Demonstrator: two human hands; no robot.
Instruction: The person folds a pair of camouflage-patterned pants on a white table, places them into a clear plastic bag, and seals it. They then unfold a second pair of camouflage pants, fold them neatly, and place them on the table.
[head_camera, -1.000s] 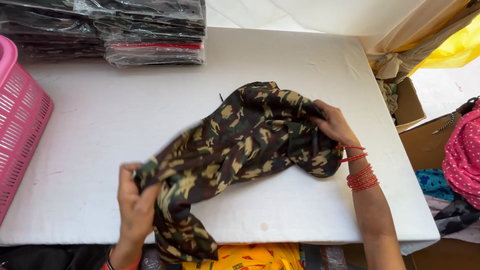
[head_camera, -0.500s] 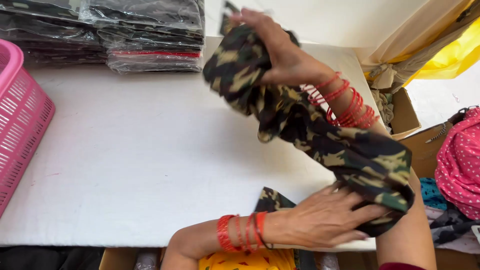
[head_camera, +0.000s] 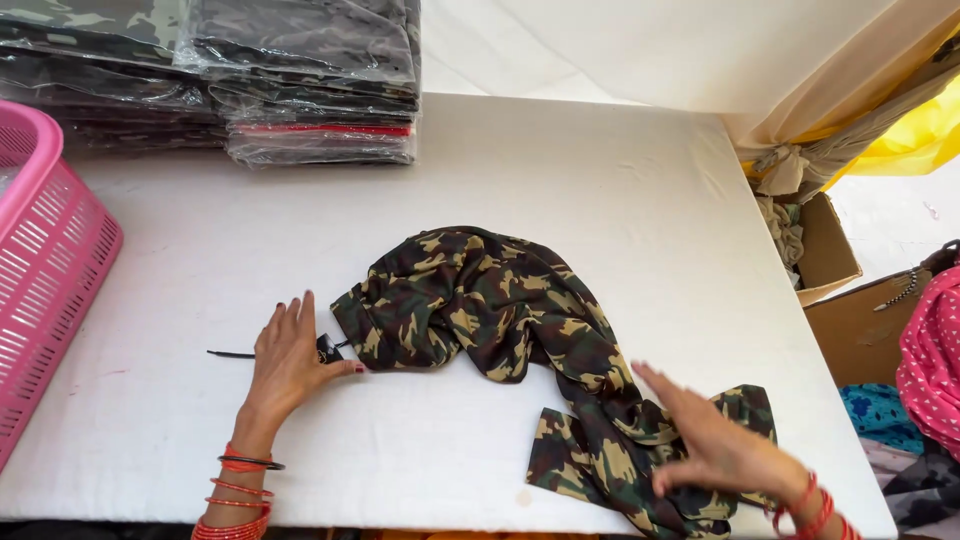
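Two open-gripped hands, left hand (head_camera: 288, 358) and right hand (head_camera: 715, 445), press flat on crumpled, soft camouflage cloth (head_camera: 500, 320).

Only packaged stuff on my table was the stack of clear plastic packs (head_camera: 300, 85) at the far left corner, flat and shiny, with dark folded cloth inside and one red layer near the bottom. A second pile (head_camera: 90, 70) sat touching it on the left. An open brown cardboard box (head_camera: 835, 290) stood off the right edge.
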